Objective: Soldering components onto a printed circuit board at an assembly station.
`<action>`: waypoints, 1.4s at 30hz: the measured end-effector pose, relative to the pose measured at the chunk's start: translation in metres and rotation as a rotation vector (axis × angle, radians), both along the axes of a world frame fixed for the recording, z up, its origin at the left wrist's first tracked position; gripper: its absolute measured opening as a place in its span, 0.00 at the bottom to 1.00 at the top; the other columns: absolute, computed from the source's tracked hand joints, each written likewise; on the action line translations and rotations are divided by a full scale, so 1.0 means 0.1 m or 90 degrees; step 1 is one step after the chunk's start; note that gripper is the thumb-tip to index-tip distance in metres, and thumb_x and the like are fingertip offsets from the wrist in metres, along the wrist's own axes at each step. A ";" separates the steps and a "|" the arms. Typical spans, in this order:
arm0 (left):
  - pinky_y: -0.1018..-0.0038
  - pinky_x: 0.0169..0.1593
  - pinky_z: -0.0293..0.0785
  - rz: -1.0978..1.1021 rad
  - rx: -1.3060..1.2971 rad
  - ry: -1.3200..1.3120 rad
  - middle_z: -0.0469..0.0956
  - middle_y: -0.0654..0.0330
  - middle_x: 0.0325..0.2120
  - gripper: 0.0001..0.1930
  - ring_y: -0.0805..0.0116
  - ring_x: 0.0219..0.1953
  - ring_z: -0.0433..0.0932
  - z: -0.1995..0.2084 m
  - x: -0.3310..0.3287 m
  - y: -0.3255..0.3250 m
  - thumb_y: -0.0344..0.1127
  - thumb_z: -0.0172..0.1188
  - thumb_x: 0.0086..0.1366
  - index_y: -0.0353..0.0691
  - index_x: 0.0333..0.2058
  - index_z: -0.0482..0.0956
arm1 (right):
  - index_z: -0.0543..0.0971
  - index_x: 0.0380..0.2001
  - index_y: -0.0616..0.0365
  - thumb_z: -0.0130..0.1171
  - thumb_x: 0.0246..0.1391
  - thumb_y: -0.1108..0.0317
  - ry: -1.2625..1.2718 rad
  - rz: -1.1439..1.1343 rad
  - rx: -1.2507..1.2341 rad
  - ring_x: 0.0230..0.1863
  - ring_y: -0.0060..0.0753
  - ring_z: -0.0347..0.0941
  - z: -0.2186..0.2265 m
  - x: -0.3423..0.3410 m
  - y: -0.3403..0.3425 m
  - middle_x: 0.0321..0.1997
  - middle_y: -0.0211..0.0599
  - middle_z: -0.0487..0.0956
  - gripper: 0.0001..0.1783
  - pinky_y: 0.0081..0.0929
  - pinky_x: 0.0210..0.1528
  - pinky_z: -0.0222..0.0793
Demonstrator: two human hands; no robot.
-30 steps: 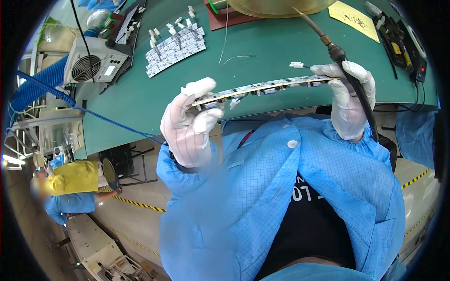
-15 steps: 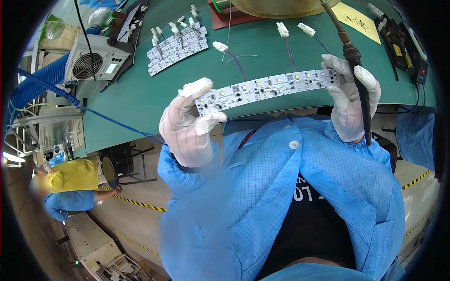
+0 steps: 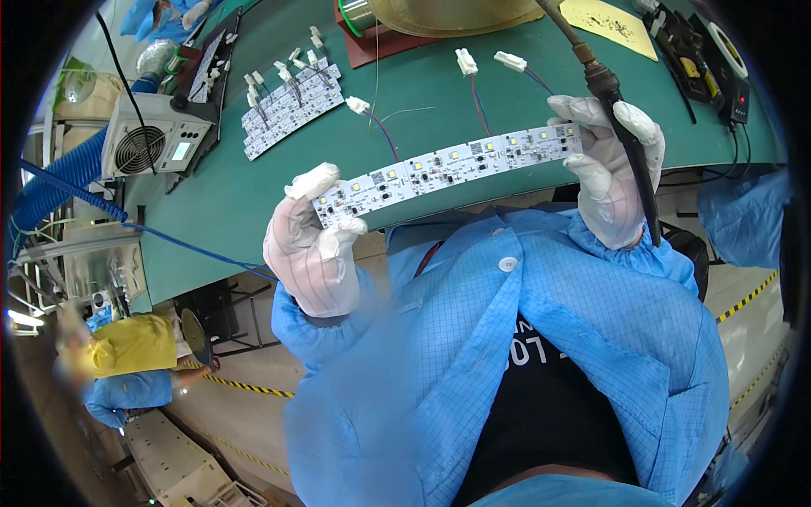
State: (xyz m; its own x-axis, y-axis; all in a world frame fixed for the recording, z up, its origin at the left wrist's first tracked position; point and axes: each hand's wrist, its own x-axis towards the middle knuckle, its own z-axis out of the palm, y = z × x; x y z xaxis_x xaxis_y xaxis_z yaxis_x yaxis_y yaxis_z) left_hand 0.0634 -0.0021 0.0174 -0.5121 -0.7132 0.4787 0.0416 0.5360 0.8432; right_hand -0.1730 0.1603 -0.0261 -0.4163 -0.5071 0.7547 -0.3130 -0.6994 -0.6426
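Note:
A long white LED circuit board strip (image 3: 448, 169) is held up between my gloved hands, its component side showing. My left hand (image 3: 312, 237) pinches the left end between thumb and fingers. My right hand (image 3: 612, 160) grips the right end and also holds a soldering iron (image 3: 621, 118), its dark handle slanting across the fingers and its metal shaft pointing up and away. Wires with white connectors (image 3: 466, 62) stick out beyond the strip's far edge; the joints on the strip are too small to judge.
Several similar boards (image 3: 296, 110) with connectors lie on the green table (image 3: 211, 198) at the far left. A solder spool (image 3: 358, 15), a yellow sponge sheet (image 3: 610, 27) and a black soldering station (image 3: 718, 63) stand farther back. A fan unit (image 3: 156, 135) and blue cable (image 3: 194, 245) are at left.
The whole view has shifted, so the table items, board and hands appear farther left. Both hands keep their hold on the strip. More of a co-worker's blue sleeve and hand shows at upper left.

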 end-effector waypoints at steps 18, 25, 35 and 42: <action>0.76 0.46 0.71 -0.009 0.074 0.024 0.70 0.56 0.40 0.29 0.70 0.41 0.74 -0.12 0.06 -0.11 0.44 0.64 0.55 0.28 0.49 0.69 | 0.62 0.55 0.52 0.59 0.43 0.86 -0.056 0.077 -0.044 0.53 0.51 0.71 0.03 0.01 -0.01 0.49 0.49 0.74 0.35 0.49 0.54 0.70; 0.77 0.43 0.72 0.006 0.092 -0.010 0.72 0.56 0.39 0.32 0.70 0.38 0.75 -0.14 0.09 -0.10 0.49 0.64 0.55 0.29 0.50 0.69 | 0.62 0.55 0.54 0.59 0.42 0.87 -0.055 0.059 -0.046 0.51 0.52 0.73 0.03 0.01 -0.01 0.47 0.51 0.75 0.35 0.49 0.50 0.74; 0.84 0.30 0.63 -0.087 0.109 -0.006 0.72 0.59 0.34 0.29 0.76 0.27 0.70 -0.18 0.14 -0.22 0.48 0.62 0.58 0.31 0.50 0.69 | 0.65 0.51 0.59 0.61 0.45 0.83 0.016 0.001 0.001 0.50 0.49 0.74 0.08 0.03 -0.03 0.46 0.51 0.75 0.28 0.43 0.51 0.74; 0.85 0.28 0.59 0.176 0.159 0.033 0.72 0.63 0.34 0.12 0.79 0.27 0.68 -0.16 0.17 -0.74 0.35 0.49 0.67 0.36 0.46 0.71 | 0.66 0.50 0.65 0.62 0.44 0.82 -0.001 -0.126 0.045 0.50 0.42 0.74 -0.03 -0.03 -0.04 0.48 0.50 0.74 0.28 0.33 0.50 0.74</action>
State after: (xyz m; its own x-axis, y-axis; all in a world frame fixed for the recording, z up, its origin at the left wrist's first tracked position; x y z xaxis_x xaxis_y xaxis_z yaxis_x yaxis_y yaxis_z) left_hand 0.0809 -0.0765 0.0011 -0.2637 -0.9193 0.2923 -0.0300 0.3106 0.9501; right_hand -0.1755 0.1559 -0.0290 -0.5140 -0.4666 0.7198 -0.4396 -0.5773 -0.6881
